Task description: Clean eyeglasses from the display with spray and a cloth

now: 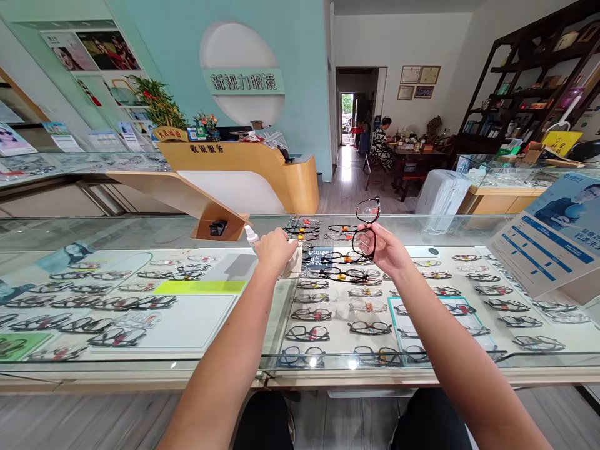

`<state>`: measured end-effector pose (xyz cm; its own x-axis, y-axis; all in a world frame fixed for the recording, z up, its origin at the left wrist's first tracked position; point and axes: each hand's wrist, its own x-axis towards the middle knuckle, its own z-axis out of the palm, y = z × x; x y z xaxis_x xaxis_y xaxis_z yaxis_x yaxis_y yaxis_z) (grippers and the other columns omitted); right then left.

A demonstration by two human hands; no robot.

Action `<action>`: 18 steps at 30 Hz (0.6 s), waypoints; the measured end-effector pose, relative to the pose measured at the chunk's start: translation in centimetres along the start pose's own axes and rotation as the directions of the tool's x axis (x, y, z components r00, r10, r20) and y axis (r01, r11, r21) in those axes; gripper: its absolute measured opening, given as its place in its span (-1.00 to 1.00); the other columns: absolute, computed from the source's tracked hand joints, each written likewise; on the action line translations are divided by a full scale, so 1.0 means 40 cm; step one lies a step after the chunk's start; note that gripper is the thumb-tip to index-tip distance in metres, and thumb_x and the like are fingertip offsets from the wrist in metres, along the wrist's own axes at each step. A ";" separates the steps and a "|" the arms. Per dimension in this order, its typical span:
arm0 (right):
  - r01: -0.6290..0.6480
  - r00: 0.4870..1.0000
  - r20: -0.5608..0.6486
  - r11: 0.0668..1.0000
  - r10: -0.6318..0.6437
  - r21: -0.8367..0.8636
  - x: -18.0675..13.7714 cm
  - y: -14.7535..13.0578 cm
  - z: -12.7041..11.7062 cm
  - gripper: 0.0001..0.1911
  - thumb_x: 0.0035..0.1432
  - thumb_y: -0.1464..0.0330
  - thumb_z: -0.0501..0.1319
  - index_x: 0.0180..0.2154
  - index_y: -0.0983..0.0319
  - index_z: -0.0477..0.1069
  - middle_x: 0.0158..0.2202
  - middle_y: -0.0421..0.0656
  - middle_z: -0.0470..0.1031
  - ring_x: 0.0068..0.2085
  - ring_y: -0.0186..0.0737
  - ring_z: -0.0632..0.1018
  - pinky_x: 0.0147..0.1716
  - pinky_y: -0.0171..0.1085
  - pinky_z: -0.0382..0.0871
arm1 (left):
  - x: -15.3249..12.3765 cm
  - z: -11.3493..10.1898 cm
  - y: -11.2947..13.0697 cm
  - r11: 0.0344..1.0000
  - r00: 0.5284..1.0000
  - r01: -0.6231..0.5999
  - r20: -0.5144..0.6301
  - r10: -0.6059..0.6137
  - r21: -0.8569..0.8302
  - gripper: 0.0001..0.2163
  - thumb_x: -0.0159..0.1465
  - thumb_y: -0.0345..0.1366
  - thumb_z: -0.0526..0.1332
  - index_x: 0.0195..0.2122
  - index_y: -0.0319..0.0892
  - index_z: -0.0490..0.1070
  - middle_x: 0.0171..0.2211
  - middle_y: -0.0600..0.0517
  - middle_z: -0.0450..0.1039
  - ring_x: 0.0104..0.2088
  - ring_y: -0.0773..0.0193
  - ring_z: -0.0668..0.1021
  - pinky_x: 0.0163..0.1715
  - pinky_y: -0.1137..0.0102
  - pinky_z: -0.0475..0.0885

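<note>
In the head view, my right hand point(390, 251) pinches a pair of dark-rimmed eyeglasses point(368, 211) by the frame, turned on end above the glass counter. My left hand point(275, 251) is closed, low over the counter, its fingertips hidden from me. Beside it a small white spray bottle point(252, 236) shows its tilted nozzle; the lower part is covered by the hand. A white object point(293, 261), perhaps a cloth, shows right of the fingers. Whether my left hand holds either, I cannot make out. Several dark eyeglasses point(344, 275) lie on the counter between my hands.
Rows of eyeglasses point(309, 333) are displayed under the glass counter top point(187, 364). A wooden stand point(220, 212) rises at the left and a blue-and-white sign point(546, 240) at the right. Across the room are a cashier desk point(300, 181) and a seated person point(382, 147).
</note>
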<state>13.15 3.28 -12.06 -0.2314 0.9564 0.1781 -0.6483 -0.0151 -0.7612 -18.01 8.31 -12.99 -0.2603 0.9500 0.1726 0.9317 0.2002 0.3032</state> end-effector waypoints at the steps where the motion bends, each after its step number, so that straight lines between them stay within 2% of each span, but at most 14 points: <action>1: -0.001 1.000 -0.002 1.000 0.001 0.000 0.000 0.000 0.000 -0.61 0.02 0.15 0.70 -0.24 0.17 0.64 -0.08 -0.18 0.78 -0.24 -0.32 0.69 -0.28 -0.37 0.61 | 0.002 0.004 -0.002 0.999 0.999 0.012 0.040 -0.013 0.035 -0.76 0.34 -0.11 0.32 -0.09 -0.14 0.61 0.05 -0.32 0.71 0.16 -0.37 0.65 0.12 -0.02 0.43; 4: -0.006 1.000 -0.013 1.000 0.006 -0.001 0.000 0.000 0.000 -0.57 -0.03 0.13 0.73 -0.25 0.16 0.65 -0.08 -0.18 0.78 -0.23 -0.32 0.69 -0.27 -0.37 0.63 | 0.010 0.013 -0.012 0.999 0.995 0.030 0.098 -0.034 0.045 -0.78 0.29 -0.07 0.36 -0.32 -0.12 0.64 -0.06 -0.34 0.74 0.12 -0.42 0.68 0.08 -0.02 0.43; 9: -0.014 1.000 -0.011 1.000 0.014 -0.014 -0.002 -0.001 0.000 -0.57 -0.04 0.12 0.74 -0.26 0.14 0.64 -0.09 -0.21 0.78 -0.23 -0.32 0.69 -0.27 -0.38 0.63 | 0.020 0.021 -0.027 0.997 0.990 0.071 0.120 -0.070 -0.003 -0.85 0.16 -0.17 0.42 -0.33 -0.11 0.67 -0.08 -0.36 0.75 0.11 -0.47 0.68 0.05 -0.05 0.43; 12: -0.009 1.000 -0.015 1.000 0.009 -0.021 -0.003 0.000 -0.001 -0.57 -0.02 0.12 0.72 -0.25 0.15 0.64 -0.07 -0.19 0.78 -0.22 -0.31 0.69 -0.27 -0.38 0.62 | 0.019 0.018 -0.026 0.993 0.990 0.098 0.109 -0.091 -0.061 -0.92 0.13 -0.27 0.41 -0.44 -0.12 0.56 -0.12 -0.39 0.73 0.08 -0.49 0.67 0.01 -0.05 0.43; 14: -0.007 1.000 -0.013 1.000 0.007 -0.027 -0.003 0.000 -0.002 -0.59 0.00 0.13 0.71 -0.24 0.15 0.63 -0.05 -0.18 0.78 -0.21 -0.30 0.69 -0.26 -0.36 0.62 | 0.014 0.007 -0.022 0.986 0.992 0.107 0.075 -0.099 -0.124 -0.89 0.17 -0.30 0.37 -0.45 -0.10 0.46 -0.14 -0.38 0.71 0.04 -0.45 0.67 -0.02 -0.02 0.43; 18: -0.004 1.000 -0.009 0.999 0.004 -0.037 -0.003 -0.003 -0.003 -0.61 0.03 0.13 0.69 -0.25 0.14 0.63 -0.05 -0.19 0.77 -0.21 -0.30 0.69 -0.25 -0.35 0.62 | -0.001 -0.035 -0.007 0.950 0.991 0.098 -0.058 -0.120 -0.296 -0.86 0.39 -0.21 0.19 -0.34 -0.04 0.32 -0.17 -0.22 0.66 -0.05 -0.24 0.64 -0.08 0.10 0.39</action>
<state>13.33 3.19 -12.07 -0.2275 0.9588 0.1700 -0.6200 -0.0080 -0.7846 -18.60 7.87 -11.75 -0.3848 0.9035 0.1886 0.7848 0.2128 0.5820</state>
